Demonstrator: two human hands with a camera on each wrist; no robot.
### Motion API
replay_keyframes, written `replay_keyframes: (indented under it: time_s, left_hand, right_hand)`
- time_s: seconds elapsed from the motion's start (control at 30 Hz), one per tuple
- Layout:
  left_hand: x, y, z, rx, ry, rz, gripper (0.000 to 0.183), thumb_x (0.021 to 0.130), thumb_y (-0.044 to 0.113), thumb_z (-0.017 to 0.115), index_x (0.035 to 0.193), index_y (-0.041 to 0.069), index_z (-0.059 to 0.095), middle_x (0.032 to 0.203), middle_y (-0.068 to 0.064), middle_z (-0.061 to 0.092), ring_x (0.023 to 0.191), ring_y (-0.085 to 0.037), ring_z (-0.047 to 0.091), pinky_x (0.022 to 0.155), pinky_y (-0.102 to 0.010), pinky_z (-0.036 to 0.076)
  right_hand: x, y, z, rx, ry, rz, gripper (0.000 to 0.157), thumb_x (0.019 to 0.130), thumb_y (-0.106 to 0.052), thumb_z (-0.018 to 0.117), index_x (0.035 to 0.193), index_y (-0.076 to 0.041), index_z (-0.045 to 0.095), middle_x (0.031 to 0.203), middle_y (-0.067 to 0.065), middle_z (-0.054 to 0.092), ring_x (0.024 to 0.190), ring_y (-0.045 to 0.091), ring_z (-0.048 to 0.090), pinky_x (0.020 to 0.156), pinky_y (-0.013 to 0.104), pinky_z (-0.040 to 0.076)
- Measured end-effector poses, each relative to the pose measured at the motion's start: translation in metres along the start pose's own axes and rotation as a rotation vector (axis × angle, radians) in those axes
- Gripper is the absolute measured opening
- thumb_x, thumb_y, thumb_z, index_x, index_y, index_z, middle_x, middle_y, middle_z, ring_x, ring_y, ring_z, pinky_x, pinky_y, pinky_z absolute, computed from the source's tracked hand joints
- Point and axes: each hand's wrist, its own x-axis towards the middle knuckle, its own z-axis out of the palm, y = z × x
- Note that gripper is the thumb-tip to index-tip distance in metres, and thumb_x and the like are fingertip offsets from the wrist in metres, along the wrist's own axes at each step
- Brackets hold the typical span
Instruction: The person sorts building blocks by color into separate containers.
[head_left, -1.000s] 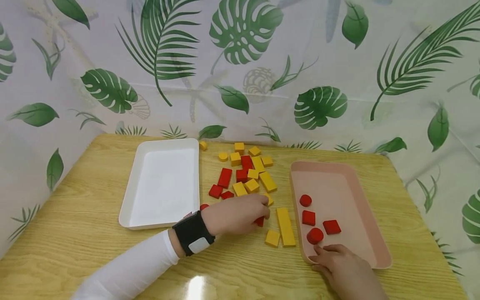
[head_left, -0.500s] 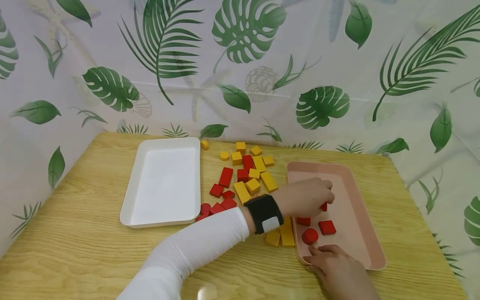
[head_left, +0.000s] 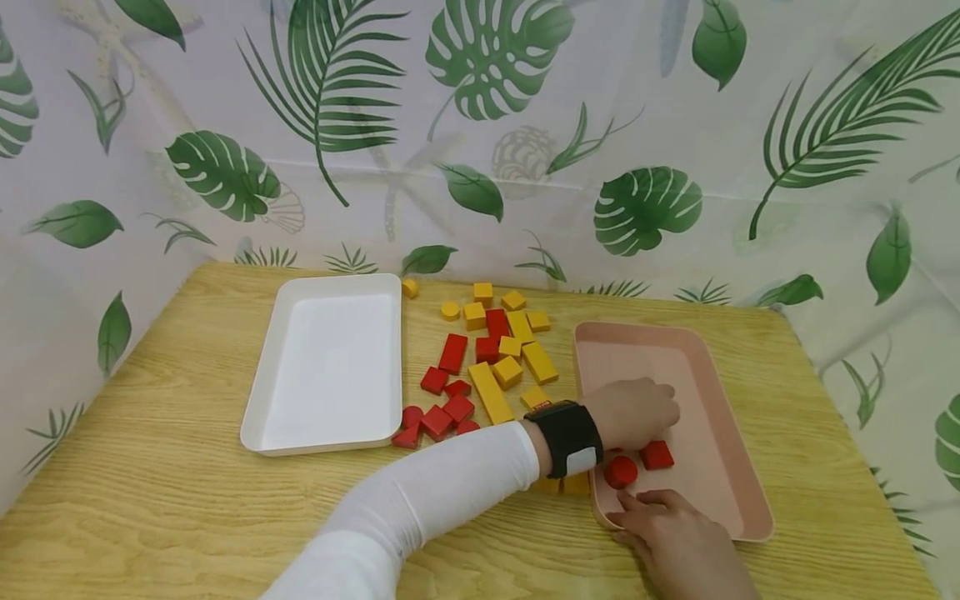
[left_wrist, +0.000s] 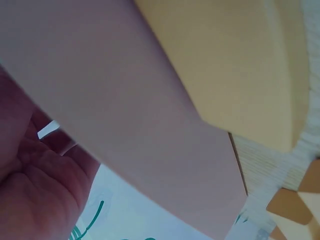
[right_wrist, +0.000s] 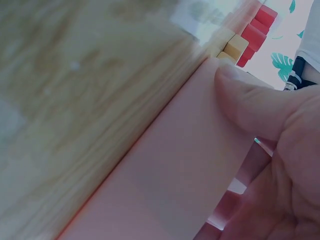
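Note:
My left hand (head_left: pixel 636 412), its wrist in a black band below a white sleeve, is over the pink tray (head_left: pixel 712 475), fingers pointing down inside it. The back of the hand hides whatever lies under its fingertips, so I cannot tell if a block is in them. Near this hand, a red cylinder (head_left: pixel 621 472) and a red square block (head_left: pixel 657 456) lie in the tray. At the tray's near left corner, my right hand (head_left: pixel 675 533) grips the rim. The right wrist view shows its thumb (right_wrist: pixel 245 95) against the outer wall and the other fingers behind it.
A white tray (head_left: pixel 322 367) stands at the left. Between the trays lie several yellow blocks (head_left: pixel 507 372) and red blocks (head_left: pixel 453 354). Beneath the left forearm, yellow blocks (head_left: pixel 576 483) show beside the pink tray. A leaf-print cloth (head_left: pixel 420 183) hangs behind the table (head_left: pixel 150 500).
My left hand moved right from the loose blocks into the pink tray, a red block at its fingers half a second ago; that block is now out of sight. The right hand stays on the rim.

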Motion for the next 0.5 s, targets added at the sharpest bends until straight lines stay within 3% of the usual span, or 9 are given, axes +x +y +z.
replay_keyframes:
  time_s: [0.23, 0.5]
  left_hand:
    - [-0.015, -0.010, 0.002, -0.089, 0.009, -0.047, 0.031, 0.088, 0.031, 0.057, 0.118, 0.027, 0.053, 0.102, 0.009, 0.046, 0.090, -0.008, 0.042, 0.078, -0.017, 0.036]
    - [-0.066, -0.042, -0.001, -0.140, 0.101, -0.069, 0.031, 0.090, 0.034, 0.052, 0.119, 0.023, 0.057, 0.102, 0.007, 0.048, 0.088, -0.010, 0.042, 0.076, -0.018, 0.037]
  right_hand:
    - [0.000, -0.001, 0.001, 0.012, 0.013, -0.005, 0.027, 0.077, -0.039, 0.067, 0.101, -0.028, 0.070, 0.104, -0.008, 0.065, 0.095, 0.015, 0.054, 0.069, 0.037, 0.050]
    - [-0.001, 0.001, 0.005, 0.015, 0.000, 0.007, 0.037, 0.076, -0.040, 0.067, 0.109, -0.024, 0.068, 0.107, -0.005, 0.065, 0.097, 0.017, 0.053, 0.074, 0.041, 0.049]
